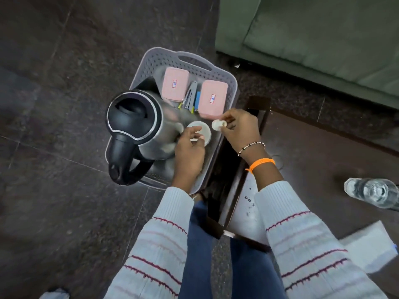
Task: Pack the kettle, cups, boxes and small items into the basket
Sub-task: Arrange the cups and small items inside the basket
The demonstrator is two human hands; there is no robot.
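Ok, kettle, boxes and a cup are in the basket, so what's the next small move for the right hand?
Probably lower the small white item pinched in the right hand into the basket, in the gap beside the cup that the left hand holds. The item hangs just over the basket's near edge, not yet set down.

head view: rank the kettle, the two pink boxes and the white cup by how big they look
1. kettle, though it rises nearest the camera
2. the two pink boxes, alike
3. white cup, partly behind the left hand
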